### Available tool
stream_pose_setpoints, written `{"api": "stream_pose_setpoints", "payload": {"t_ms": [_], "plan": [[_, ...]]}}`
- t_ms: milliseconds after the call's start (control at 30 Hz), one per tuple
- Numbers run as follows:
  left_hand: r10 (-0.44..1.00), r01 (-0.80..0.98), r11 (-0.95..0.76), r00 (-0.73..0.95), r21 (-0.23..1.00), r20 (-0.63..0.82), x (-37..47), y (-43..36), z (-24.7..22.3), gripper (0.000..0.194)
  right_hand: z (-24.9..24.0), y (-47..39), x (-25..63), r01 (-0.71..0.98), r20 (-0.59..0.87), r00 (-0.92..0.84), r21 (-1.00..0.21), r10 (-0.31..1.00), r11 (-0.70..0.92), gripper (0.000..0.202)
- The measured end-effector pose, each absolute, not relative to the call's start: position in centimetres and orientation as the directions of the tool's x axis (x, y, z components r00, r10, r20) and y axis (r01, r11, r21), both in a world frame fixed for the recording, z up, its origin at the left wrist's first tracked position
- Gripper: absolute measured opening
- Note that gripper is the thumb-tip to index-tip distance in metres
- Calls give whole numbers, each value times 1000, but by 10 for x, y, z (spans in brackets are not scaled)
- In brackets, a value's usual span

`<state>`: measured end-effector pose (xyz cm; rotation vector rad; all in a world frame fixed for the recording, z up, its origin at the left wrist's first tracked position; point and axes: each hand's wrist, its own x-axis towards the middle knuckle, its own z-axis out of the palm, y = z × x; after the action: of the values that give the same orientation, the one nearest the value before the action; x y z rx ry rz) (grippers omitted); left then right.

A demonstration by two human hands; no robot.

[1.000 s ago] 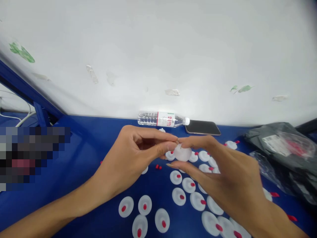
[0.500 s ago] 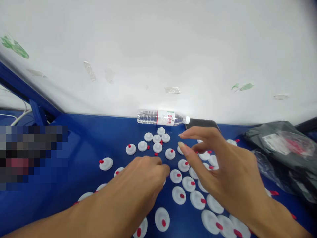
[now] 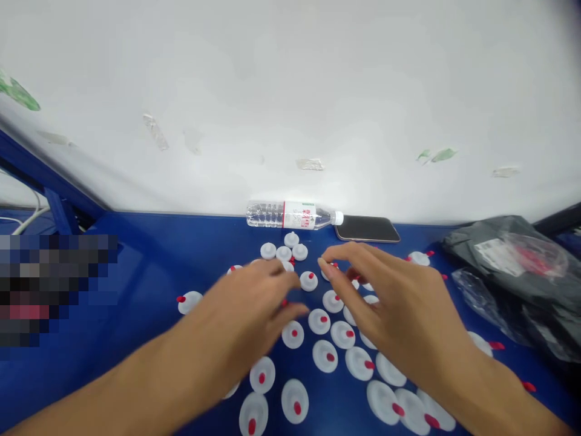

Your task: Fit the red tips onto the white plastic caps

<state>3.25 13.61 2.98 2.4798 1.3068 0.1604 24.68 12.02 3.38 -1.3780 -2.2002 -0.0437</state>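
Observation:
Many white round plastic discs, some with a raised nub, lie across the blue table, most with a small red piece on them. My left hand (image 3: pixel 261 297) is over the middle of the table, thumb and forefinger apart with nothing visible between them. Just below its thumb lies a disc (image 3: pixel 293 335) with a red piece. My right hand (image 3: pixel 390 290) hovers over the right-hand discs, its thumb and forefinger tips close together. Whatever they may pinch is too small to make out. A disc (image 3: pixel 308 281) lies between the hands. My right hand partly hides several discs.
A clear water bottle (image 3: pixel 267 215) lies on its side against the white wall, beside a dark phone (image 3: pixel 368 229). A grey plastic bag (image 3: pixel 503 260) rests at the right. More plain white discs (image 3: pixel 292 240) sit near the bottle. A blue frame bar (image 3: pixel 61 215) stands at left.
My left hand has lifted up and away from a disc with a red piece, its fingers parting. My right thumb and forefinger have come closer together. The view has shifted slightly.

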Motion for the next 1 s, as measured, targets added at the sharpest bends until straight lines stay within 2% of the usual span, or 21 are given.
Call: {"api": "stream_pose_setpoints", "payload": {"t_ms": [33, 133, 200, 333, 467, 667, 767, 900, 1000], "plan": [[848, 814, -509, 531, 279, -4, 27, 145, 35, 16, 31, 121, 247, 841, 437, -354, -237, 827, 486, 10], [897, 888, -440, 440, 132, 29, 11, 168, 34, 16, 20, 123, 245, 793, 333, -485, -223, 809, 567, 10], [909, 904, -415, 417, 106, 0, 4, 178, 26, 17, 12, 123, 242, 736, 242, -592, -228, 769, 638, 16], [908, 906, -404, 414, 124, -66, 4, 186, 9, 10, -1, 122, 237, 654, 96, -713, -266, 694, 709, 41], [905, 898, -397, 418, 192, -84, 9, 188, 8, 17, -7, 125, 234, 660, -2, -733, -246, 681, 710, 63], [934, 853, -345, 354, 393, 50, 12, 183, 27, 17, -11, 127, 232, 679, -27, -725, -191, 688, 709, 54], [940, 796, -318, 335, 514, 63, 15, 179, 32, 17, -12, 126, 231, 677, -29, -730, -172, 683, 716, 55], [934, 728, -306, 355, 614, 45, 19, 178, 35, 18, -6, 128, 237, 695, 88, -689, -201, 720, 690, 39], [920, 675, -315, 389, 667, 41, 20, 177, 37, 17, 9, 131, 245, 700, 286, -581, -303, 762, 647, 20]]}}
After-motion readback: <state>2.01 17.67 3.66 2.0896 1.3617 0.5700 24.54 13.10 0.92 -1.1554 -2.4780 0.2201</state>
